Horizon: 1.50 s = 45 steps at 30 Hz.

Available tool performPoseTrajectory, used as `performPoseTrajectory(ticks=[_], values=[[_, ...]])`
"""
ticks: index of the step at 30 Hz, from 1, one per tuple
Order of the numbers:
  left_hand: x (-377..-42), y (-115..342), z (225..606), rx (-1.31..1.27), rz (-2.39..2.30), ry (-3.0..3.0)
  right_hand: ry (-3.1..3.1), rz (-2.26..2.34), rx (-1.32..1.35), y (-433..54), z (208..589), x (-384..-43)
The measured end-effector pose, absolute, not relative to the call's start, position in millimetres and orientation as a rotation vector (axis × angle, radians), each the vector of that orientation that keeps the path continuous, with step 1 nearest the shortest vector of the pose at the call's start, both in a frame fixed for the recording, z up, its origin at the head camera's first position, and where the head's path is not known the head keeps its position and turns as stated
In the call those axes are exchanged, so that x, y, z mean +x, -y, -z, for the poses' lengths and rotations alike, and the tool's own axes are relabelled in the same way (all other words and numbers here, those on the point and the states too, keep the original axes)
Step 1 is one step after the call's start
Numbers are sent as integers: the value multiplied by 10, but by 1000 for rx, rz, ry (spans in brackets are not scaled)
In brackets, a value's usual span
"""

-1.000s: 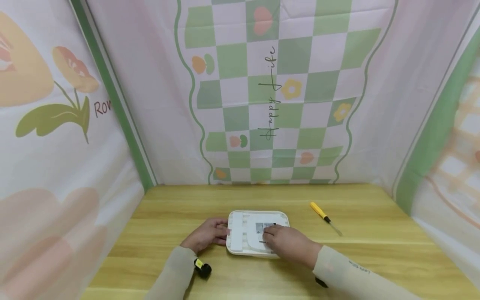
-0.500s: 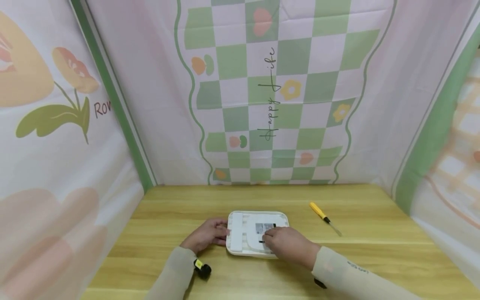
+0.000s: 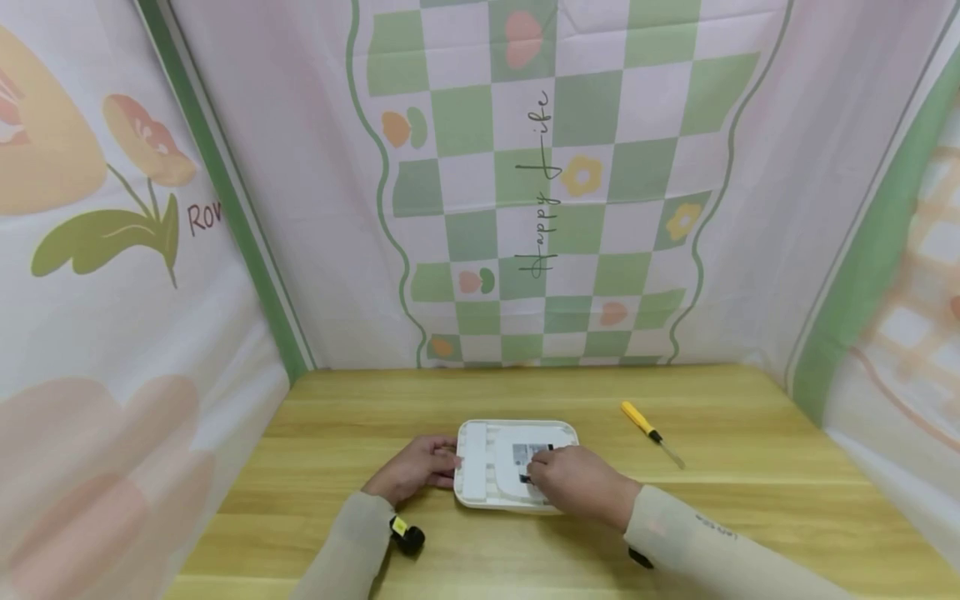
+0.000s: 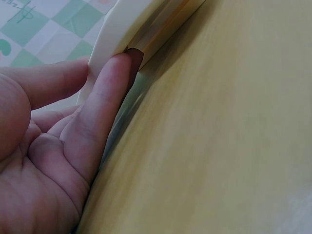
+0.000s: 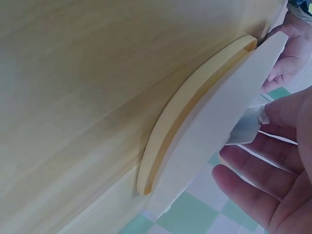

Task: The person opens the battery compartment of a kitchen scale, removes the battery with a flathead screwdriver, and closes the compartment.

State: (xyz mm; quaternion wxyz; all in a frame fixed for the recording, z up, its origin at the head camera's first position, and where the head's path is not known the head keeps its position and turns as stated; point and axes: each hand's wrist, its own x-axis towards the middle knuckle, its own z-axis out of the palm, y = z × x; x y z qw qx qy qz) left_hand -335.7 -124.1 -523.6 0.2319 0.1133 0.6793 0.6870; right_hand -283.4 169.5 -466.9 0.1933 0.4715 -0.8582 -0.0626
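A white rounded-rectangle panel (image 3: 474,463) lies flat on the table, with a raised rounded section and a grey printed label (image 3: 522,453) facing up. My left hand (image 3: 414,469) holds its left edge between thumb and fingers, as the left wrist view shows close up. Over the panel's right part is my right hand (image 3: 588,485), covering some of the raised section. In the right wrist view its thumb and forefinger pinch a thin grey-white flap (image 5: 245,127) standing up from the panel, while the other fingers are spread. Dark patches show beside the fingertips in the head view.
A screwdriver (image 3: 651,433) with a yellow handle lies on the wooden table (image 3: 360,400) to the right of the panel. Beneath the white panel a cream-coloured base (image 5: 195,92) shows in the right wrist view. A checked green-and-white cloth (image 3: 525,208) hangs behind the table.
My right fingertips shift slightly over the label, and more of the dark patch beside them shows. The left hand, panel and screwdriver stay in place.
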Motion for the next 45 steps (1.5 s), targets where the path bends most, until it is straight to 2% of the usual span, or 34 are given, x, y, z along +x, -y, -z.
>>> performPoseTrajectory(ticks=[35,45], values=[[-3355,1256,5248,285,-1881,-1891,2428,121,1276,-1757,4605,-2928],[-3357,1249,5230,286,-1878,-1892,2452,-47,1330,-1794,4700,-2935]])
